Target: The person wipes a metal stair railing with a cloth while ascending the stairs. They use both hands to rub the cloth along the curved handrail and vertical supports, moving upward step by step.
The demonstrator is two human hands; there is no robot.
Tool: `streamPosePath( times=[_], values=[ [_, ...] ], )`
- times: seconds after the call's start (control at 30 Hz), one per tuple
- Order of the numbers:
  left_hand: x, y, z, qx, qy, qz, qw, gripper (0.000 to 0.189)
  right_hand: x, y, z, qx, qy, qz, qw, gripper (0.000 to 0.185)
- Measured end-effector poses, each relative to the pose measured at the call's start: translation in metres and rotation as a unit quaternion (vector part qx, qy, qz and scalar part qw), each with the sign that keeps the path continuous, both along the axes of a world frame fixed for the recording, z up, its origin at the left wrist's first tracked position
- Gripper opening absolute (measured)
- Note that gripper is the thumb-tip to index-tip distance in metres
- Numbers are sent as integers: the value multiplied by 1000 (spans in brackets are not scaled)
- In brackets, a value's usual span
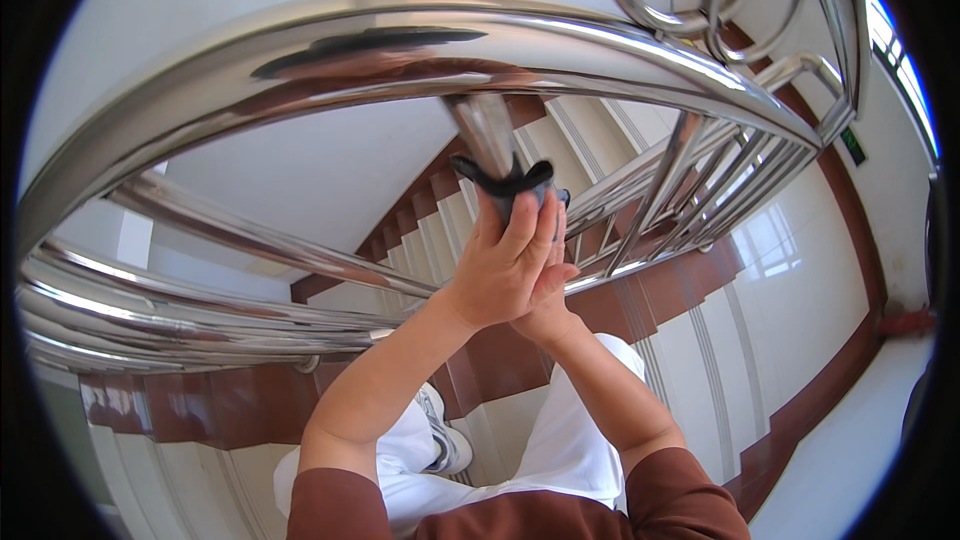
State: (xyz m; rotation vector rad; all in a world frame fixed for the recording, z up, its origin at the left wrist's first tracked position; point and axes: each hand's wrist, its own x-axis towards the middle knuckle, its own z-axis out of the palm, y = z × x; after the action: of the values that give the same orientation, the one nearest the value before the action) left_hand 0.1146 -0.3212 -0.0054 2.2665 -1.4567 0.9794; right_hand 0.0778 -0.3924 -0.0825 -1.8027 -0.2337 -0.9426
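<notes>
A grey-blue cloth with a black edge (510, 184) is wrapped around a shiny metal post (486, 131) under the broad stainless-steel handrail (420, 45). Both hands press on this cloth from either side, with fingers pointing up along the post. My left hand (499, 270) lies nearer the camera and covers much of the other one. Behind it, my right hand (551, 300) shows mainly its thumb, wrist and some finger edges. The post's lower part is hidden by the hands.
Steel railing bars run to the left (285, 240) and right (660, 195). Tiled stairs with brown edging (420, 240) descend beyond the railing. More steps (697, 345) lie on the near side, where a grey-white shoe (450, 442) rests. Steel rings (645, 4) stand at upper right.
</notes>
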Motion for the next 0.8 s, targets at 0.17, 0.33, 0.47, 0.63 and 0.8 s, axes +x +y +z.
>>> streamPosePath(
  times=[0.17, 0.33, 0.47, 0.63, 0.8],
  values=[
    [-4, -7, 27, -68, 41, 4, 997, 67, 2, -5, 13, -45, 1, 46, 998, 61],
    [-10, 5, 52, 21, 2, -36, 999, 75, -29, -2, -1, 90, 143, 136, 976, 58],
    [-44, 41, 78, 53, -9, -46, 997, 61, -54, 21, -7, 106, 93, 121, 983, 57],
    [-96, 95, 106, 38, 6, 74, 997, 45, -65, 74, 22, -6, -53, 187, 981, 57],
    [-68, 117, 110, 46, 6, 195, 980, 70, -25, 90, 82, -35, -28, 232, 972, 60]
  ],
)
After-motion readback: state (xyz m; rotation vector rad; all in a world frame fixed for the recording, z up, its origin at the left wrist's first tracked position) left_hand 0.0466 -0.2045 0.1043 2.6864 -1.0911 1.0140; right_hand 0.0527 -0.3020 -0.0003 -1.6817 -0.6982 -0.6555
